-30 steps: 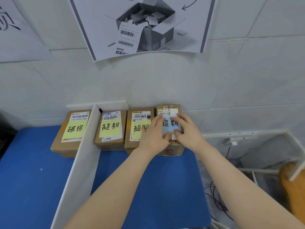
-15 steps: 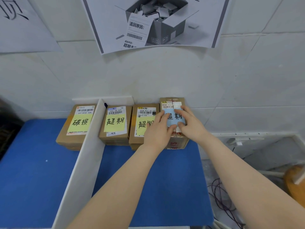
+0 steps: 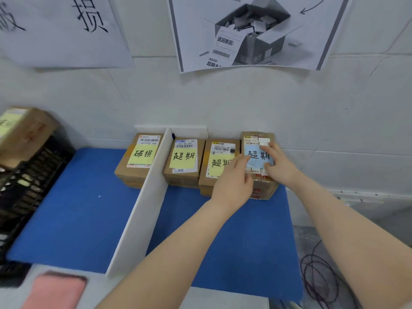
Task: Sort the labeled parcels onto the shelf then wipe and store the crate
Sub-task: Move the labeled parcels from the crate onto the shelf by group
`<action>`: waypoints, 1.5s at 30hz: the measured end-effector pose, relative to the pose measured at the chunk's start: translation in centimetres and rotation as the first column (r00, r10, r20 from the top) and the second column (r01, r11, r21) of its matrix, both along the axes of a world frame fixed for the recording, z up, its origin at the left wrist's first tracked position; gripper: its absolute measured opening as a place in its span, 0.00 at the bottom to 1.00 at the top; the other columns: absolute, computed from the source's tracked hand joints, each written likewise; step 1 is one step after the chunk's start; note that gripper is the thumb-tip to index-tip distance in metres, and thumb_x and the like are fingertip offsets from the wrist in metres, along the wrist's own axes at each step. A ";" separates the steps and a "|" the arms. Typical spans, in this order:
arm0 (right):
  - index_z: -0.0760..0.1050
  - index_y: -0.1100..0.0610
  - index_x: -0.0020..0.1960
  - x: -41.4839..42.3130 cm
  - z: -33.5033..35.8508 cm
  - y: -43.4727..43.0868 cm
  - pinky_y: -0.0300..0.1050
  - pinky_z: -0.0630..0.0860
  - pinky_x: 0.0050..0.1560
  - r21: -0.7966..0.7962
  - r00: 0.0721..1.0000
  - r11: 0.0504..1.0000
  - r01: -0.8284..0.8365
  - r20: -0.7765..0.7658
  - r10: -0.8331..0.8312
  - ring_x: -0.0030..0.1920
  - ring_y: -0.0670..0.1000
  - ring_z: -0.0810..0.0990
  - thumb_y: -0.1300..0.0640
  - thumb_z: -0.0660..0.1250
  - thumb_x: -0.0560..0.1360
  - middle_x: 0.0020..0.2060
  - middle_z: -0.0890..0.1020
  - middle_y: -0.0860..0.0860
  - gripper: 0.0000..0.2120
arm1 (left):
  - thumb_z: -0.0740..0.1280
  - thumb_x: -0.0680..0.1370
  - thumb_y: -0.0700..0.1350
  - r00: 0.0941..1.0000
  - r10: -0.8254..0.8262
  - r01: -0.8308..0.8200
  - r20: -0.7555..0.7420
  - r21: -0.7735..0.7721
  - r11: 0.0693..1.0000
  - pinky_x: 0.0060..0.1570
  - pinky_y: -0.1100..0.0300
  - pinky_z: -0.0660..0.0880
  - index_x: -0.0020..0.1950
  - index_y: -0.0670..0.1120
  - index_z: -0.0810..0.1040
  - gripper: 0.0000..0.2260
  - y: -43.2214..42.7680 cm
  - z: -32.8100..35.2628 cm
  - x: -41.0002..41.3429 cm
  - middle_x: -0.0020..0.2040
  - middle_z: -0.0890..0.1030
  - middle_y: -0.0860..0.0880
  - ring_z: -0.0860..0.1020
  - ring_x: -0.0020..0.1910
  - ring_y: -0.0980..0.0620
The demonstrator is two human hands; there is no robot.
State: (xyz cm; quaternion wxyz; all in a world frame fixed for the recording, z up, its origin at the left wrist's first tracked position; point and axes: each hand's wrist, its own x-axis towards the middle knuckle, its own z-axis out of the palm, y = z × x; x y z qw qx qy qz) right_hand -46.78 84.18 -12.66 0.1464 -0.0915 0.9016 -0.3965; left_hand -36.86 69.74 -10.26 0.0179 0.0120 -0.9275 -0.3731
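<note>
Several cardboard parcels stand in a row against the wall on the blue shelf surface point(image 3: 223, 241). The rightmost parcel point(image 3: 263, 190) carries a pale blue note. My left hand point(image 3: 234, 181) and my right hand point(image 3: 278, 168) both rest on it, fingers laid on its top and sides. To its left stand two parcels with yellow notes point(image 3: 219, 166) point(image 3: 184, 161). A white divider point(image 3: 145, 201) separates them from another yellow-note parcel point(image 3: 140, 157). The black crate point(image 3: 26, 181) sits at the far left with one parcel point(image 3: 22, 128) in it.
A pink cloth point(image 3: 55, 291) lies at the bottom left on a white surface. Paper signs point(image 3: 256, 32) hang on the tiled wall. Dark cables point(image 3: 318, 275) lie on the floor to the right of the shelf.
The camera has turned left and down, bringing the crate and the pink cloth into view. Both hands stay on the rightmost parcel, which has stayed in the row.
</note>
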 end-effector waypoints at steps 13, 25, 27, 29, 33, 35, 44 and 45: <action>0.67 0.52 0.72 10.3 6.0 -10.0 0.49 0.61 0.71 0.143 0.826 0.978 -0.151 -0.525 0.205 0.71 0.53 0.64 0.62 0.60 0.76 0.71 0.68 0.49 0.24 | 0.58 0.79 0.41 0.956 0.260 -0.288 -0.136 -0.268 0.919 0.64 0.55 0.66 0.74 0.47 0.62 0.23 -17.3 4.6 12.2 0.74 0.62 0.47 0.63 0.70 0.47; 0.64 0.50 0.72 25.7 6.2 -31.6 0.48 0.69 0.65 0.362 0.768 0.892 -0.272 -0.477 0.427 0.66 0.51 0.69 0.54 0.63 0.76 0.68 0.69 0.46 0.25 | 0.64 0.78 0.46 0.951 0.268 -0.305 -0.153 -0.590 0.748 0.70 0.41 0.59 0.73 0.43 0.66 0.24 -35.2 2.2 26.5 0.73 0.66 0.39 0.62 0.73 0.39; 0.62 0.49 0.74 27.4 6.0 -34.1 0.48 0.67 0.67 0.374 0.781 0.884 -0.281 -0.447 0.437 0.69 0.51 0.67 0.52 0.62 0.77 0.70 0.67 0.46 0.26 | 0.69 0.75 0.47 0.951 0.263 -0.305 -0.161 -0.614 0.728 0.67 0.40 0.65 0.70 0.43 0.71 0.24 -37.4 2.4 27.5 0.69 0.71 0.39 0.67 0.70 0.38; 0.61 0.48 0.74 28.7 5.9 -36.2 0.47 0.66 0.68 0.372 0.791 0.882 -0.288 -0.426 0.438 0.70 0.50 0.66 0.51 0.62 0.77 0.72 0.65 0.46 0.26 | 0.74 0.70 0.47 0.948 0.256 -0.318 -0.189 -0.617 0.720 0.61 0.40 0.72 0.64 0.42 0.76 0.24 -39.3 2.5 28.3 0.64 0.77 0.39 0.73 0.65 0.38; 0.60 0.47 0.74 30.4 5.9 -39.6 0.45 0.69 0.64 0.331 0.807 0.896 -0.298 -0.413 0.421 0.67 0.49 0.68 0.49 0.62 0.77 0.69 0.67 0.45 0.27 | 0.75 0.68 0.45 0.941 0.234 -0.336 -0.243 -0.602 0.725 0.56 0.41 0.76 0.61 0.41 0.78 0.23 -41.7 2.3 29.1 0.61 0.79 0.39 0.76 0.62 0.38; 0.61 0.46 0.74 30.5 5.8 -40.8 0.45 0.69 0.64 0.325 0.802 0.894 -0.307 -0.418 0.427 0.66 0.49 0.69 0.48 0.62 0.77 0.68 0.68 0.44 0.26 | 0.75 0.69 0.45 0.937 0.242 -0.348 -0.253 -0.596 0.724 0.57 0.41 0.75 0.62 0.41 0.78 0.22 -42.5 2.0 29.0 0.61 0.78 0.39 0.76 0.62 0.38; 0.60 0.45 0.74 29.0 5.2 -44.2 0.43 0.68 0.64 0.298 0.767 0.866 -0.401 -0.409 0.495 0.67 0.47 0.67 0.48 0.62 0.77 0.69 0.67 0.43 0.26 | 0.71 0.72 0.43 0.918 0.320 -0.396 -0.234 -0.528 0.752 0.59 0.43 0.74 0.64 0.43 0.76 0.20 -44.0 0.3 28.3 0.63 0.77 0.40 0.75 0.64 0.40; 0.60 0.45 0.74 29.0 5.1 -44.7 0.43 0.67 0.64 0.293 0.764 0.862 -0.413 -0.405 0.503 0.67 0.47 0.66 0.48 0.61 0.77 0.69 0.66 0.42 0.26 | 0.70 0.73 0.43 0.915 0.331 -0.404 -0.231 -0.525 0.749 0.60 0.43 0.74 0.65 0.43 0.75 0.20 -44.3 0.3 28.2 0.64 0.76 0.40 0.74 0.64 0.40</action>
